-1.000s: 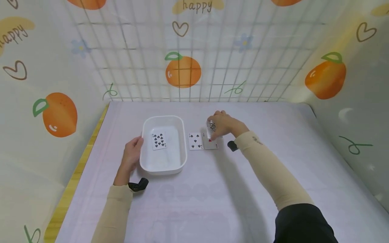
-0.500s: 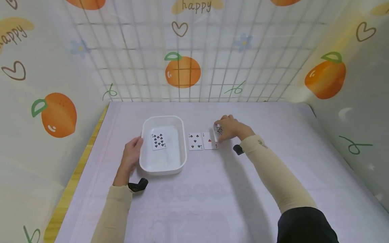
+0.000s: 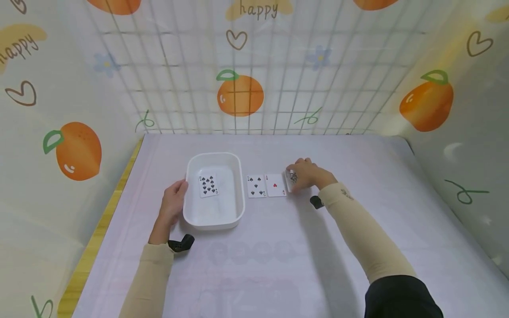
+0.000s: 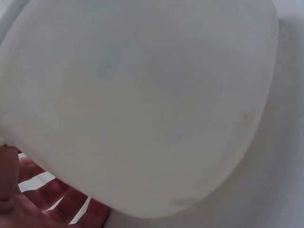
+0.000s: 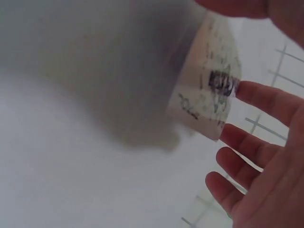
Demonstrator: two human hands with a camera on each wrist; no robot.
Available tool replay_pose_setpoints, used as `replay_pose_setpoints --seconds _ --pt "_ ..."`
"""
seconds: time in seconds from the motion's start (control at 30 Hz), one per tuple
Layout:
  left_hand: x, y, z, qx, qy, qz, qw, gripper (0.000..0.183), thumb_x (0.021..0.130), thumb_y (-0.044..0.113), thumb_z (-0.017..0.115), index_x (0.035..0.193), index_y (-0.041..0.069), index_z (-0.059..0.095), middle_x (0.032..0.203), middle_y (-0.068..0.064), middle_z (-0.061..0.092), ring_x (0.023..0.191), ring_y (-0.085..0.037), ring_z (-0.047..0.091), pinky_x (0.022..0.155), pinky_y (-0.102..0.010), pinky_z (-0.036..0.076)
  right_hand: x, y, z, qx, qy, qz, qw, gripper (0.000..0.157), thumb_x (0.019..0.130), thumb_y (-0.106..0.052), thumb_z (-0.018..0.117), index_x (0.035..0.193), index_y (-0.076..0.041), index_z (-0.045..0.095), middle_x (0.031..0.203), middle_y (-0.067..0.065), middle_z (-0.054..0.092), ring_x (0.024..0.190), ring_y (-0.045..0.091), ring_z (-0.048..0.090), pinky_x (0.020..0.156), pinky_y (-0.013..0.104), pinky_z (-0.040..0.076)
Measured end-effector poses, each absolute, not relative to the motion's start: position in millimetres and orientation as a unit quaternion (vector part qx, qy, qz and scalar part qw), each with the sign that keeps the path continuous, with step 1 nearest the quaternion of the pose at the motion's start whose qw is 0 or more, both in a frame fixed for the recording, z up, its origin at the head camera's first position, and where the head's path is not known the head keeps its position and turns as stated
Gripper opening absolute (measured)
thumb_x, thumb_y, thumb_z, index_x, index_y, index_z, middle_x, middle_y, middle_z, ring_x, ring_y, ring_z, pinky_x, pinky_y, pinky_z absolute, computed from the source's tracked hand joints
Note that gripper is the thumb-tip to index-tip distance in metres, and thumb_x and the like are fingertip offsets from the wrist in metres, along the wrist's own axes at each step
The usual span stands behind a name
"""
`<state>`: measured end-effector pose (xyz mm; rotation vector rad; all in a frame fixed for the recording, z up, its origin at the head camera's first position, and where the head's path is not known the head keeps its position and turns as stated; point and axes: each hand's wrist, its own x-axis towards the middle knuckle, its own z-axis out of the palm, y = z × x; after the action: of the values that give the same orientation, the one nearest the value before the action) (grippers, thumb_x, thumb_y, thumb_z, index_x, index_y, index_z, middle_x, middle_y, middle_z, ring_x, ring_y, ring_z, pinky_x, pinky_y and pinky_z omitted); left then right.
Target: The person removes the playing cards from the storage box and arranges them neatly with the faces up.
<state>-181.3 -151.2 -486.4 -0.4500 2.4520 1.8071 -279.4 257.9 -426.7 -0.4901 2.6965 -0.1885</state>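
My left hand [image 3: 173, 198] grips the left rim of a white plastic tub [image 3: 214, 216], thumb on the rim. In the left wrist view the tub's pale wall [image 4: 156, 109] fills most of the picture, fingers beside it. Inside the tub lies a spade playing card [image 3: 208, 185]. My right hand [image 3: 310, 174] pinches a playing card [image 3: 291, 179] with a dark print, just right of the ace of hearts [image 3: 275, 185]. In the right wrist view this card [image 5: 209, 90] stands tilted between thumb and fingers; its lower edge is close to the tabletop, contact unclear.
A five of spades [image 3: 256, 186] lies face up between the tub and the ace. The white cloth-covered table [image 3: 254, 274] has a yellow left edge [image 3: 99, 234]. Curtains with orange prints [image 3: 240, 95] and a wire grid [image 3: 286, 110] stand behind.
My right hand has moved right and a little towards me with the card, so the ace of hearts is fully uncovered. The left hand and the tub have stayed still.
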Motion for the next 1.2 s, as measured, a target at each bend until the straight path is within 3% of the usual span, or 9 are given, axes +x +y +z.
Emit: replay_pose_setpoints --seconds 0.4,1.2 --pt "-182.5 -150.9 -486.4 -0.146 0.792 0.591 0.032 0.054 0.105 0.043 0.043 0.149 0.011 0.044 0.144 -0.014 0.051 0.122 -0.031 0.055 0.099 -0.045 0.049 -278.2 259.2 -435.7 -0.176 0.961 -0.057 0.208 0.083 0.068 -0.028 0.084 0.143 -0.011 0.052 0.138 0.022 0.045 0.124 0.041 0.037 0.100 0.063 0.038" --pt "-181.8 -152.5 -486.6 -0.140 0.791 0.595 0.026 0.054 0.105 0.043 0.044 0.149 0.011 0.044 0.144 -0.014 0.050 0.126 -0.031 0.053 0.101 -0.045 0.047 -280.2 253.6 -431.0 -0.171 0.961 -0.069 0.206 0.089 0.066 -0.032 0.087 0.146 -0.014 0.050 0.143 0.022 0.041 0.127 0.043 0.035 0.099 0.065 0.038"
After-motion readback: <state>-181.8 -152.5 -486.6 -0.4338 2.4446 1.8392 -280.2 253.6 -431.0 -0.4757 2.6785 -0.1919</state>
